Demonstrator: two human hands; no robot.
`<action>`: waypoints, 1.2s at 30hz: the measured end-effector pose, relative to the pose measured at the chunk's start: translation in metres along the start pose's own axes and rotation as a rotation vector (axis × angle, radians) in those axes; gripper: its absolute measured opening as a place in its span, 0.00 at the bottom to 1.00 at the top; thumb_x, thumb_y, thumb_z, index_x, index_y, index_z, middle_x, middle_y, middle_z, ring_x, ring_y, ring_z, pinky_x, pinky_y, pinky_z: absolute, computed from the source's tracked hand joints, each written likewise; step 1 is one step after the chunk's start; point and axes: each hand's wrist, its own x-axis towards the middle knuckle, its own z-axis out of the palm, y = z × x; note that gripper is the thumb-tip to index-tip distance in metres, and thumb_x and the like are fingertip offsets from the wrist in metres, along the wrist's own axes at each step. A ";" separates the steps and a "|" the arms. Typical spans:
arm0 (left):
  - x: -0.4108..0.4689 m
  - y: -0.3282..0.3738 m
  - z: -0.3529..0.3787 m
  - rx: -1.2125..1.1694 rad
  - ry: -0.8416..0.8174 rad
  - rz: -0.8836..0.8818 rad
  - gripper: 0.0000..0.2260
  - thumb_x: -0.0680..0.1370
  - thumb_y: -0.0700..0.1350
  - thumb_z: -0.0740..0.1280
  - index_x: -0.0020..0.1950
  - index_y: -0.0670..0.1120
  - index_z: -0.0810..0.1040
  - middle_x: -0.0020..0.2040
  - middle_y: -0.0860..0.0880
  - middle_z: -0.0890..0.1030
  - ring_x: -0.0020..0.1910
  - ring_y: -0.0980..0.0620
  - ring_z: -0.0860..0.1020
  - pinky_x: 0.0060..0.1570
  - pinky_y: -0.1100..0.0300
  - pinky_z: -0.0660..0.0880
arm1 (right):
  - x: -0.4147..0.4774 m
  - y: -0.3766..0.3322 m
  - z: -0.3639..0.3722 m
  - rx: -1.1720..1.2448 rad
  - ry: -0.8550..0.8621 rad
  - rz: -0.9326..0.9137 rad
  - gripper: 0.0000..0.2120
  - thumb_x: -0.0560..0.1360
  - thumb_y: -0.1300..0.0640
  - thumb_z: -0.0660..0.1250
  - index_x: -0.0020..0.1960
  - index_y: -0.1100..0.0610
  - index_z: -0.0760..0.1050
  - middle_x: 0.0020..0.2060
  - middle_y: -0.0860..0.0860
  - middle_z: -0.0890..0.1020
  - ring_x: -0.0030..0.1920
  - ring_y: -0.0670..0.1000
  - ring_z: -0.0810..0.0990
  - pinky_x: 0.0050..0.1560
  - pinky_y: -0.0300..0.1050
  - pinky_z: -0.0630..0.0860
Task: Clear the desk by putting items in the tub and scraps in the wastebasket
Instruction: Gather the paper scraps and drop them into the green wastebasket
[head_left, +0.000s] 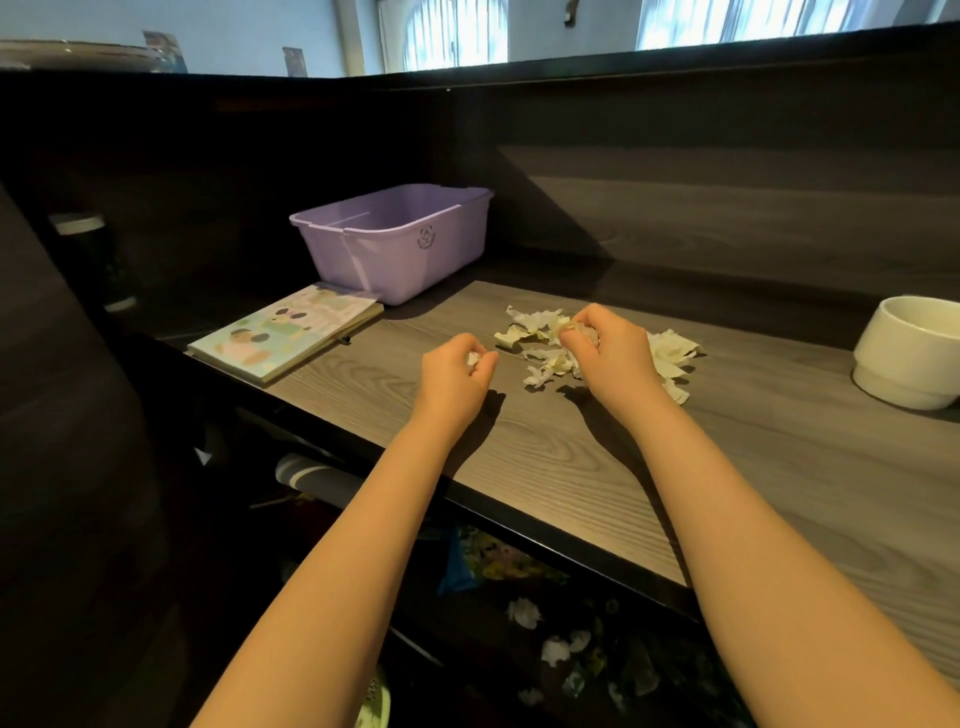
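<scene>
While left hand (453, 366) and right hand (605, 345) pinch scraps (670, 353), rest lie strewn left-right across desk (561, 467).

Right hand (605, 349) on paper scraps (669, 352)

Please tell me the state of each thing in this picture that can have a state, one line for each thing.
Tub: upright, no lid; the inside that shows is bare.
Book: closed, flat on the desk beside the tub.
Scraps: loose pile on the desk.
Wastebasket: upright, open top; contents hidden.
Left hand: grips some of the scraps.
Right hand: pinches scraps at the pile.
</scene>
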 end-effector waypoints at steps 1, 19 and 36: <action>0.000 -0.001 -0.001 -0.044 0.028 -0.021 0.06 0.78 0.44 0.63 0.45 0.42 0.76 0.38 0.50 0.74 0.38 0.56 0.71 0.34 0.70 0.65 | 0.000 0.000 0.000 0.032 -0.004 0.011 0.05 0.79 0.54 0.61 0.49 0.55 0.73 0.41 0.49 0.75 0.39 0.44 0.72 0.36 0.37 0.67; -0.018 0.007 -0.067 -0.092 0.234 0.025 0.07 0.77 0.43 0.64 0.40 0.43 0.74 0.32 0.55 0.71 0.32 0.60 0.68 0.33 0.77 0.65 | -0.014 -0.043 0.003 -0.004 -0.017 -0.048 0.06 0.80 0.55 0.59 0.50 0.56 0.71 0.43 0.52 0.75 0.41 0.48 0.72 0.36 0.40 0.67; -0.097 -0.041 -0.167 0.019 0.376 0.022 0.07 0.76 0.41 0.65 0.38 0.44 0.75 0.36 0.46 0.76 0.37 0.53 0.72 0.35 0.76 0.64 | -0.095 -0.122 0.087 0.230 -0.139 -0.165 0.07 0.78 0.56 0.62 0.41 0.56 0.69 0.32 0.45 0.71 0.34 0.42 0.67 0.32 0.32 0.62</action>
